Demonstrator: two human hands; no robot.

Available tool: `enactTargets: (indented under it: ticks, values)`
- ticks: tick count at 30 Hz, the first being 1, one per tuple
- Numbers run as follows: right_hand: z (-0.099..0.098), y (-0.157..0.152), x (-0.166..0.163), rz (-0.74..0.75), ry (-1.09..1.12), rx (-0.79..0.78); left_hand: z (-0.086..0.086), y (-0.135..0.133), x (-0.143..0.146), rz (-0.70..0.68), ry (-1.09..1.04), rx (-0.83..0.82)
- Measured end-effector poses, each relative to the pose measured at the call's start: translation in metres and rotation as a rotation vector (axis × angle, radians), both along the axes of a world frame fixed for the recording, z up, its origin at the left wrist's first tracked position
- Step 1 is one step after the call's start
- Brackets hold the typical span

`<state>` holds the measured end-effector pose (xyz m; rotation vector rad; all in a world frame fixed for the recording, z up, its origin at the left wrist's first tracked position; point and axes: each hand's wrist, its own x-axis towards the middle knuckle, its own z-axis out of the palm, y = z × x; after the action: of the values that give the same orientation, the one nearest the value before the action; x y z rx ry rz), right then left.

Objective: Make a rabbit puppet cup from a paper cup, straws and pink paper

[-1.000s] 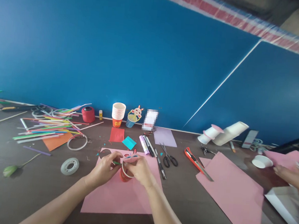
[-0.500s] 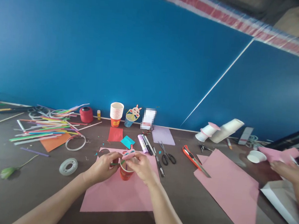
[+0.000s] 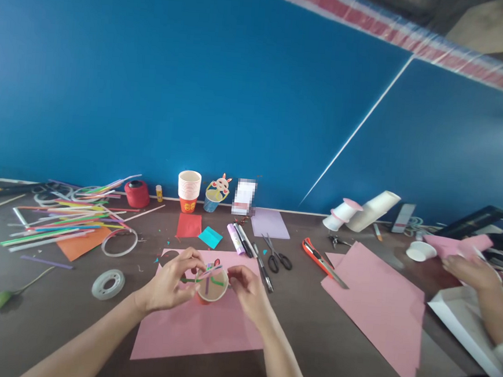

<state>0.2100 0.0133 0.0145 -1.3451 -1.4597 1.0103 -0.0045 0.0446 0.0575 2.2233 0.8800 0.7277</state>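
Observation:
A red paper cup point(image 3: 205, 301) stands on a pink sheet point(image 3: 196, 341), with its mouth facing me. Green and purple strips cross inside its rim, and a small pink paper cutout point(image 3: 210, 271) with red-tipped ears rises at the far side. My left hand point(image 3: 170, 281) has its thumb and fingers about the cup's left rim, close to the cutout's left end. At the right rim is my right hand point(image 3: 249, 296), its fingers bent and slightly apart, with nothing visible in them. The cutout's lower edge is hard to make out.
Behind the sheet lie markers point(image 3: 241, 240), scissors point(image 3: 279, 254) and a cyan paper piece point(image 3: 210, 237). Stacked cups point(image 3: 189, 185) stand near the wall. Left are loose straws point(image 3: 70, 221) and a tape roll point(image 3: 108, 284). Right are a utility knife point(image 3: 322, 261), pink sheets point(image 3: 377, 309) and another person's hand point(image 3: 471, 270).
My right hand has let go of the pink cutout and moved right to the rim. The cup's mouth now tilts more toward me, showing the strips inside. The view has shifted slightly.

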Motion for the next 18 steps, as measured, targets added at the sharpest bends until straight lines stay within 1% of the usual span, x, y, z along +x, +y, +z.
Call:
enactTargets:
  ticks: [3,5,11,18]
  values:
    - [0.008,-0.006,-0.002,0.045,-0.104,0.002,0.000,0.001,0.008,0.062,0.007,-0.018]
    - [0.010,-0.008,-0.005,0.063,-0.165,0.004,-0.003,0.001,0.012,0.085,0.014,-0.005]
    - [0.005,-0.008,-0.009,0.040,-0.316,0.018,-0.010,0.003,0.016,0.076,0.034,-0.007]
    - [0.009,-0.008,-0.008,0.105,-0.490,0.140,-0.013,0.006,0.016,0.045,0.017,-0.038]
